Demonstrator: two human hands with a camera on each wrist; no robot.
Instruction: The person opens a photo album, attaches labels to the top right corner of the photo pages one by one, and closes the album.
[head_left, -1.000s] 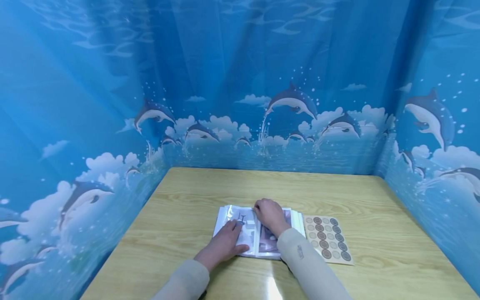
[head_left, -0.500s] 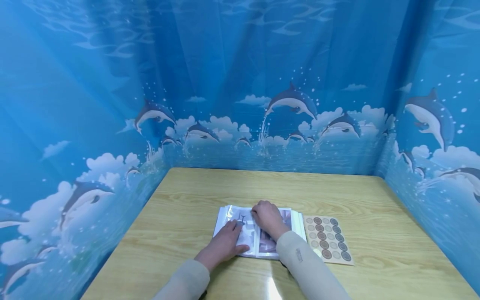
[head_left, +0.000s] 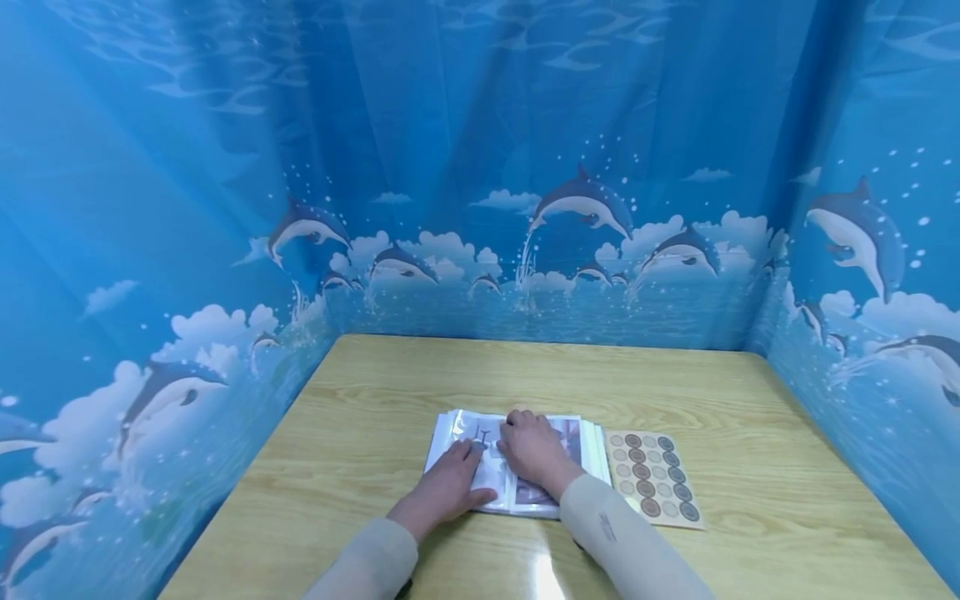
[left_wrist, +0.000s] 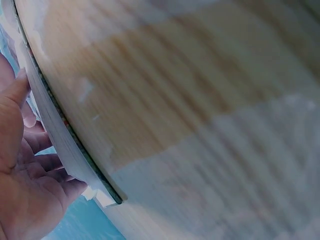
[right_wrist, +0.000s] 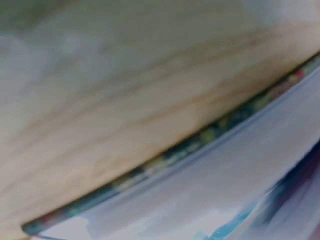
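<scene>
A photo album with clear plastic pockets lies open on the wooden table. My left hand rests flat on its left page, thumb spread toward the near edge. Across the middle of the album, my right hand touches the inner side of the left page with bent fingers. Whether they pinch anything is hidden beneath the hand. A pale picture with dark lines shows in the left pocket, and a purplish picture in the right one. In the right wrist view, the patterned cover edge runs below thick white pages.
Just right of the album lies a tan sheet with rows of round light and dark stickers. Bare wooden table surrounds both. A blue dolphin-print curtain hangs along the back and sides.
My right hand has slid nearer to me, down from the top of the album's middle, and its fingertips have shifted slightly left. The left hand stays in place.
</scene>
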